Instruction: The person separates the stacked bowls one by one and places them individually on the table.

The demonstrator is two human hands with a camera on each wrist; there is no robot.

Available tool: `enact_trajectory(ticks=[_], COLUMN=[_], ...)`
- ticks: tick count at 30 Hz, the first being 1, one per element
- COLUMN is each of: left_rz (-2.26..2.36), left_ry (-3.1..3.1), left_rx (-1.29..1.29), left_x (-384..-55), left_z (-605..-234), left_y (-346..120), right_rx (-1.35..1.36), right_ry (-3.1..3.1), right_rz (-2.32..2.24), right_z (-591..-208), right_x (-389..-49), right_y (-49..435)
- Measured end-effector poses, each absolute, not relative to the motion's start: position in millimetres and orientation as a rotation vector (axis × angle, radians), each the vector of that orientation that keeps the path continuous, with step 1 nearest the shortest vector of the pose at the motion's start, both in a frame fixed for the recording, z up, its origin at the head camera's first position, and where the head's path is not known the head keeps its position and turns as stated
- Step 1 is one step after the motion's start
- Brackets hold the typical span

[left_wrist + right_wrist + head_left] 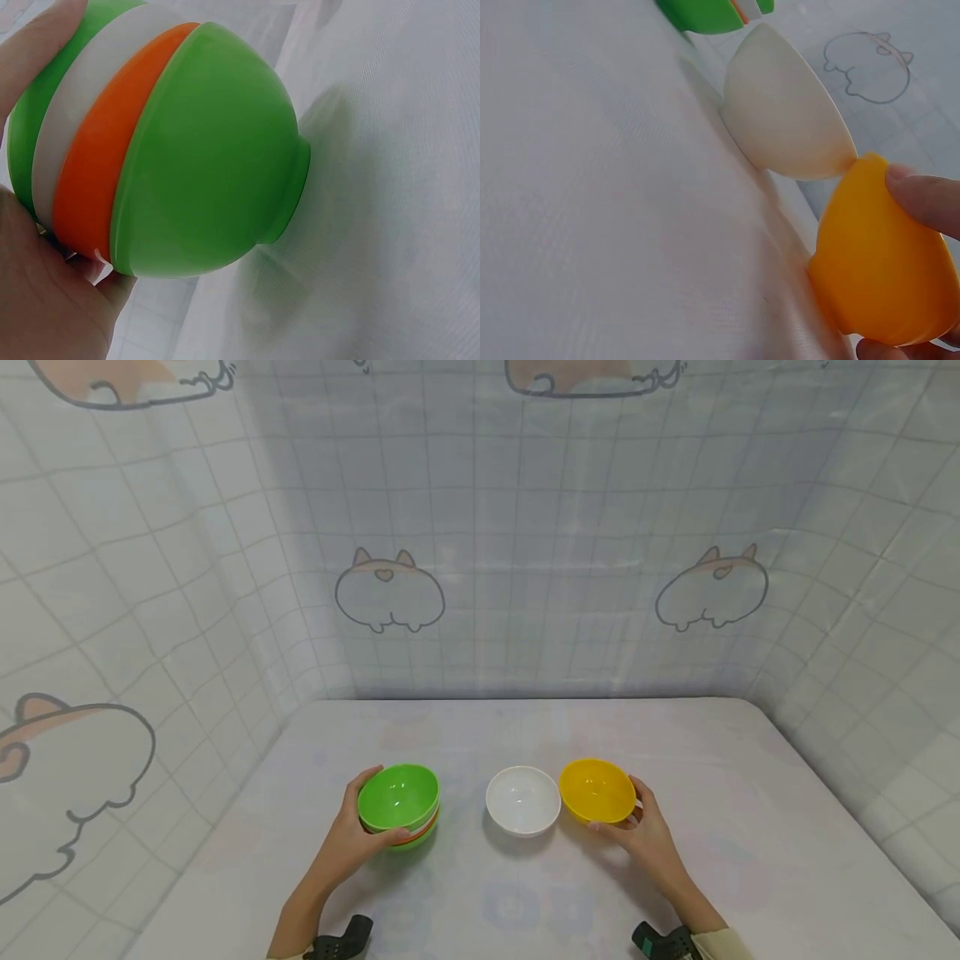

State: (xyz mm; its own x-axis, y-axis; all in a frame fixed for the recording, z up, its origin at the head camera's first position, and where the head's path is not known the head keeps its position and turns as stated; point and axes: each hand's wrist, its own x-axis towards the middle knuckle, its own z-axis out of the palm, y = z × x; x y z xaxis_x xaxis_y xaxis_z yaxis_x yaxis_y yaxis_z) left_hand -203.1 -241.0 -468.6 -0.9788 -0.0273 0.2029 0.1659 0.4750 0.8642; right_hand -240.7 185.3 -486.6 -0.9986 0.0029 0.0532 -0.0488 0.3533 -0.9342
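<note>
My left hand (352,839) grips a stack of nested bowls (399,797) from its left side, thumb in front and fingers behind. From the top down, the left wrist view has a green bowl, a white bowl (79,97), an orange bowl (105,150) and a lower green bowl (210,157). To the right, my right hand (651,842) holds a yellow bowl (597,790) by its right side, thumb along the near rim. A white bowl (522,802) stands upright between the hands. Its rim meets or nearly meets the yellow bowl's rim.
The bowls are on a pale cloth-covered table (517,902). A white grid-patterned curtain (525,510) with cartoon corgi prints surrounds it at the back and both sides. Each wrist wears a black device (341,939).
</note>
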Motion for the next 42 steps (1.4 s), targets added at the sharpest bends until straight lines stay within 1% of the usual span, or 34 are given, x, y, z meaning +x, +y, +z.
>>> enact_trajectory(ticks=[18, 42], left_rz=[-1.549, -1.537], left_ry=[-2.539, -2.522], left_rx=[-0.130, -0.128], left_x=[-198, -204], left_z=[-464, -468], left_y=[-245, -240], right_rx=[0.054, 0.161], right_ry=[-2.559, -2.545], right_rz=[1.766, 1.760], right_z=[-483, -487], right_x=[-232, -244], right_y=[183, 191])
